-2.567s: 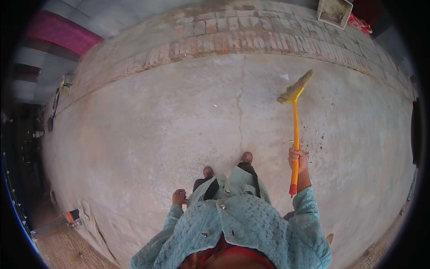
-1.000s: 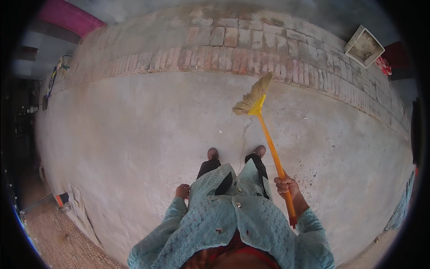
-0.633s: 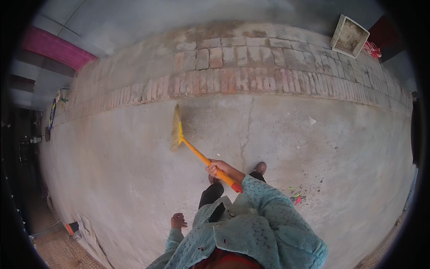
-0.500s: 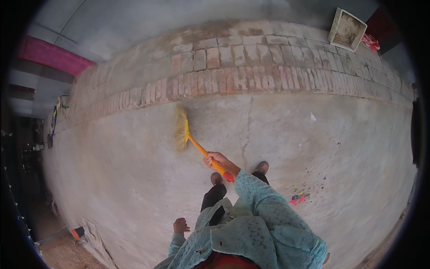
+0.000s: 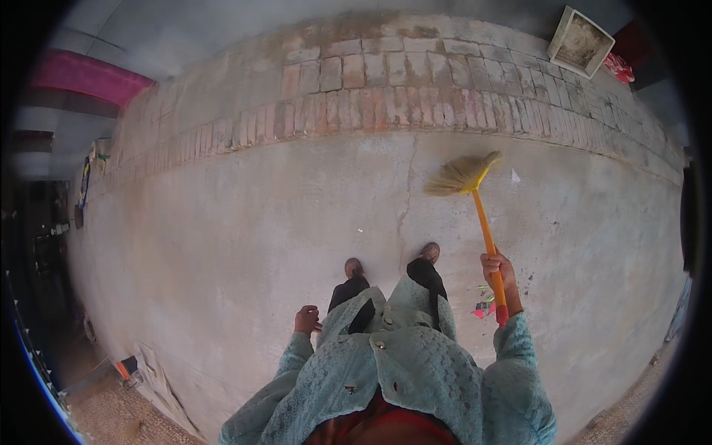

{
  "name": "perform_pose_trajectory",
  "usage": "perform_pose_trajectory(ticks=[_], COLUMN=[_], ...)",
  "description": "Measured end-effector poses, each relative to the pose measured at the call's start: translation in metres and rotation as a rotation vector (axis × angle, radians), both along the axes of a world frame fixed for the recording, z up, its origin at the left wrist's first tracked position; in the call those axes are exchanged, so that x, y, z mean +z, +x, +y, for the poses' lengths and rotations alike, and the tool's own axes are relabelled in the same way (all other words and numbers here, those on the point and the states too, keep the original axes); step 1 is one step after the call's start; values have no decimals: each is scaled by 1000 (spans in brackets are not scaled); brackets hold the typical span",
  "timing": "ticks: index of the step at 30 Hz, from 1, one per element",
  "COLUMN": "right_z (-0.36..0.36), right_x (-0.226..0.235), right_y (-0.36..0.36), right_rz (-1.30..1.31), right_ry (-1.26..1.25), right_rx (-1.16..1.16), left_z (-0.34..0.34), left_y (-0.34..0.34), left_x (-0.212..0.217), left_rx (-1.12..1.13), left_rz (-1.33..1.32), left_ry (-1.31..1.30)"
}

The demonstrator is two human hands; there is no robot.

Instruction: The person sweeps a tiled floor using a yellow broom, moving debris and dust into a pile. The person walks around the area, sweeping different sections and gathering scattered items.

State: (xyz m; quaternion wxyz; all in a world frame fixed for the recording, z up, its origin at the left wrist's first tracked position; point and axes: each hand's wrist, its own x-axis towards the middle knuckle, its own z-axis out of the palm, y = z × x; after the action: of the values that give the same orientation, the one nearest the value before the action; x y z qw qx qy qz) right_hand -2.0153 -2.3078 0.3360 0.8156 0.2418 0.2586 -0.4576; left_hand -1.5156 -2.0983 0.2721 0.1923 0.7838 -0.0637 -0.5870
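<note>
My right hand (image 5: 498, 268) is wrapped round the orange handle of a broom (image 5: 485, 222), out to the right of my feet. The broom's yellow neck and fanned straw bristles (image 5: 456, 176) point away from me, spread toward the left near the brick edging. By my left hip hangs my left hand (image 5: 308, 320), its fingers loosely curled, with nothing seen in it. A white scrap (image 5: 515, 176) lies on the concrete floor just right of the bristles. Pink and green litter (image 5: 486, 306) sits beside the handle's lower end, partly hidden by the broom and my arm.
A raised brick strip (image 5: 356, 111) runs across the far side of the floor. On it at the far right stands a dirty pale tray (image 5: 581, 43) beside a red cloth (image 5: 618, 67). Pale sheeting (image 5: 159, 386) lies at the lower left.
My right hand has swung the broom from the left of my feet over to the right, and the bristles now fan the other way. My left hand stays by my hip.
</note>
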Motion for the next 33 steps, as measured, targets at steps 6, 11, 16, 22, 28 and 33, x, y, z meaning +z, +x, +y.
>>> perform_pose_trajectory(ticks=[6, 11, 16, 22, 28, 33], right_z=[55, 55, 40, 27, 28, 40], right_x=[69, 49, -46, -103, -57, -10], right_y=[43, 109, 187, 220, 74, -47], right_rz=[210, -57, -260, -239, -207, 73], right_ry=[-23, -16, 45, 169, 92, 118], right_rx=[329, 543, 788, 786, 362, -15], left_z=[9, 30, 42, 45, 10, -38], left_y=[9, 17, 30, 33, 23, 7], left_x=[-6, -11, 1, 6, -4, -18], left_rx=[0, 34, 60, 17, -240, -344], left_rz=[-3, -5, -49, -94, -76, -55], left_ry=[-14, 48, 59, 19, -36, -138])
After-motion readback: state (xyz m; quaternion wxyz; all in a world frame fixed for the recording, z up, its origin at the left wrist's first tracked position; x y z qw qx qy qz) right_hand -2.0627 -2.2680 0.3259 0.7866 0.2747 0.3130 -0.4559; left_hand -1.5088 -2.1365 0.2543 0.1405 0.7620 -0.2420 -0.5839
